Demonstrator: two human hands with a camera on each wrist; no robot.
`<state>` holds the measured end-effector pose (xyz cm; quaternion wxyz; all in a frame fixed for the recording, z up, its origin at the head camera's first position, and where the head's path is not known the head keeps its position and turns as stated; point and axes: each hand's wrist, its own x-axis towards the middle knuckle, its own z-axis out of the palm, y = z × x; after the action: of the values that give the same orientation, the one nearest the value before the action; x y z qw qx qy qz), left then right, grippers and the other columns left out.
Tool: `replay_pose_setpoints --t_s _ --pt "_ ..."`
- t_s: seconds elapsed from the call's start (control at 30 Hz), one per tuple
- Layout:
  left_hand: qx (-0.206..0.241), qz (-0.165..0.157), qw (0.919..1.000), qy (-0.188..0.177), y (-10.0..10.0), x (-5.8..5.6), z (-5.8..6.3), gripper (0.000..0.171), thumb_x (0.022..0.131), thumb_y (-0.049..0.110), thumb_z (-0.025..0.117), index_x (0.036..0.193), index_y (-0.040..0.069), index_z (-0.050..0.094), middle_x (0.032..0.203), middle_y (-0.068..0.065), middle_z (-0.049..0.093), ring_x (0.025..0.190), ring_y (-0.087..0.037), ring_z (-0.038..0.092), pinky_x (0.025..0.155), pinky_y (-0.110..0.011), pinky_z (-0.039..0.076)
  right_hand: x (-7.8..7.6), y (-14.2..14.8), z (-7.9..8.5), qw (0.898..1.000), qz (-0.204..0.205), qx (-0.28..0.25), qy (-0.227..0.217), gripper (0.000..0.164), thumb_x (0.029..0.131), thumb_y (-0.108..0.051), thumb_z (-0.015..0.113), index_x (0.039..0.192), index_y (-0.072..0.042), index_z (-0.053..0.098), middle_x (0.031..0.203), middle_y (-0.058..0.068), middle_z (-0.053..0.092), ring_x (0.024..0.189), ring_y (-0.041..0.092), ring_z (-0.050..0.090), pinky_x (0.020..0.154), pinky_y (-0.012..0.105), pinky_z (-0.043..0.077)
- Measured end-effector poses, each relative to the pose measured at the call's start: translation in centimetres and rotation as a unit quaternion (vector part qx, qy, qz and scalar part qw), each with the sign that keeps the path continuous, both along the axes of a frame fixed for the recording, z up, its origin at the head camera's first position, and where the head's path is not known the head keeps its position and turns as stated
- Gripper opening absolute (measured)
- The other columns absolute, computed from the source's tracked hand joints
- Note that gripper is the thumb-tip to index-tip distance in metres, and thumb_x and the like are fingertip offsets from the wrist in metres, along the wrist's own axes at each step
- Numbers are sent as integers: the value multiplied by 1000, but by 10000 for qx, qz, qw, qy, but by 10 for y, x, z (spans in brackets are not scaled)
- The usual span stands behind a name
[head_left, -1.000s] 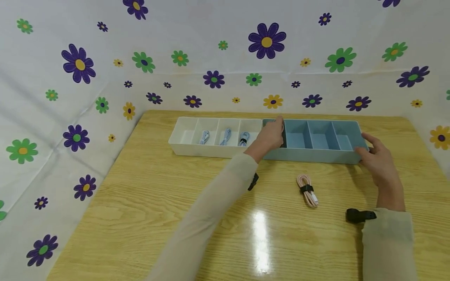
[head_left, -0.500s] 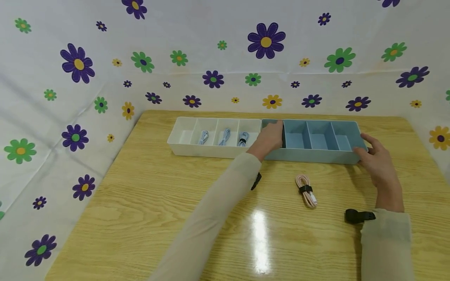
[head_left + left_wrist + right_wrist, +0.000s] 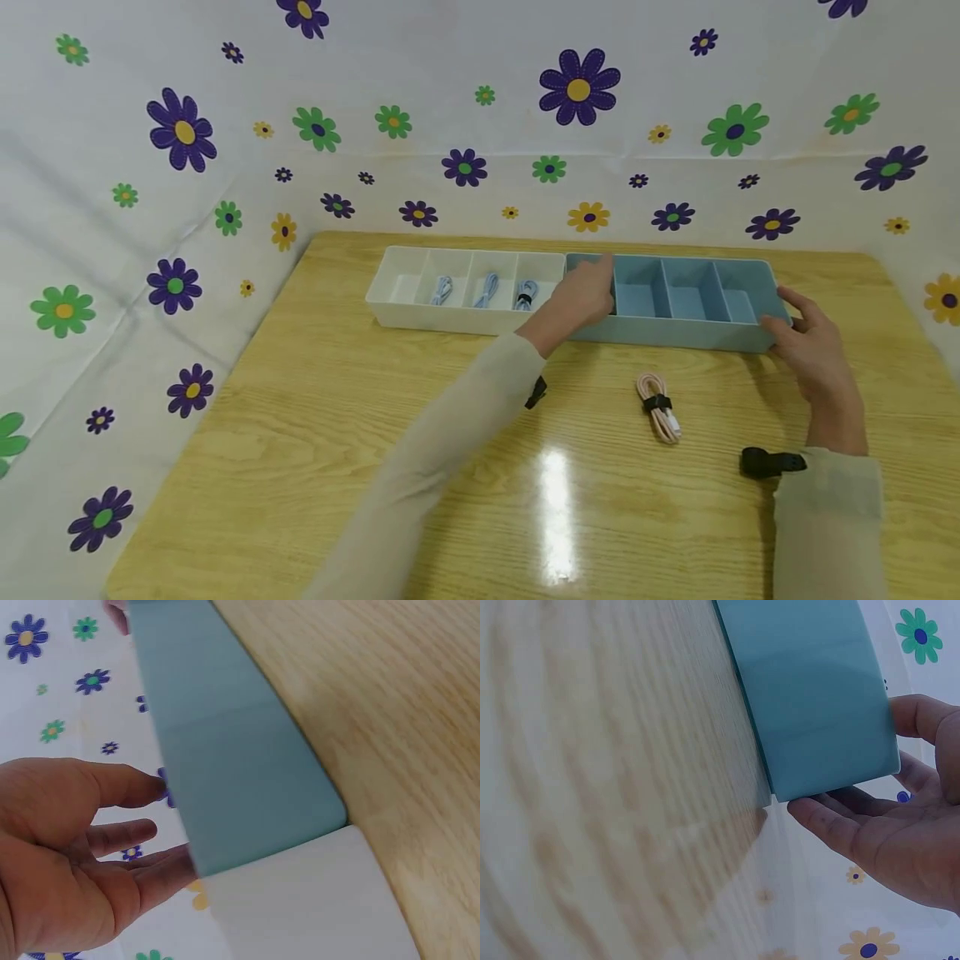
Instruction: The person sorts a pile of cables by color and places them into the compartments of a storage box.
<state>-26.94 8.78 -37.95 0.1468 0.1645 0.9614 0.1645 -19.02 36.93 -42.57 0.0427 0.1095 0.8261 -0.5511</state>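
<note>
A light-blue divided box (image 3: 675,333) stands end to end with a white divided box (image 3: 442,319) at the back of the table. My left hand (image 3: 577,296) dips into the blue box's leftmost compartment, index finger near the far rim. In the left wrist view that hand (image 3: 82,855) has its thumb and fingers apart, some fingertips hidden behind the blue wall (image 3: 232,750). My right hand (image 3: 813,342) grips the blue box's right end, thumb at the near corner and fingers around the end wall. The right wrist view shows those fingers (image 3: 832,817) against the end.
Three white-box compartments each hold a pale blue cable bundle, one of them a cable with a black tie (image 3: 525,293). A pink cable (image 3: 658,408) in a black strap lies in front of the blue box. Flowered cloth (image 3: 495,125) hangs behind.
The head view has shifted slightly. My left hand has settled a little within its compartment and now covers most of a dark patch seen beside it earlier. The right hand keeps its grip.
</note>
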Motion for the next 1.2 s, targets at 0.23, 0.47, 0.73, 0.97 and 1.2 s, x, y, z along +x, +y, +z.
replay_pose_setpoints --t_s 0.23,0.47,0.73,0.97,1.2 --pt "892 -53 9954 333 -19 5 9 40 106 18 44 144 6 42 93 -6 64 64 -14 55 55 -26 40 -3 7 0 9999 -47 54 70 68 104 -35 41 161 -18 10 160 31 9 142 46 24 73 9 45" --pt "1857 149 9823 185 -34 12 7 44 102 11 48 146 6 42 83 -9 61 52 -14 43 52 -25 33 0 11 -1 9998 18 -93 152 67 104 -32 41 161 -16 10 158 36 9 141 46 26 73 7 45" --pt "2617 163 9650 45 -40 27 6 44 102 12 49 145 8 42 125 -15 61 65 -16 53 58 -28 38 2 15 -2 9998 -33 -177 92 66 104 -34 42 161 -22 11 158 35 7 141 48 24 73 6 45" --pt "2808 -20 9598 53 -42 37 1 43 100 9 51 143 9 46 126 -16 61 88 -18 62 64 -29 45 0 13 2 9997 24 -126 187 66 105 -30 41 161 -15 10 158 36 6 138 44 28 74 7 46" --pt "2773 -88 9608 13 -43 46 -6 47 98 5 52 145 5 44 134 -15 58 116 -23 59 86 -34 51 -1 7 -4 9995 12 -211 249 67 104 -31 42 161 -14 12 157 36 10 135 45 30 72 9 46"
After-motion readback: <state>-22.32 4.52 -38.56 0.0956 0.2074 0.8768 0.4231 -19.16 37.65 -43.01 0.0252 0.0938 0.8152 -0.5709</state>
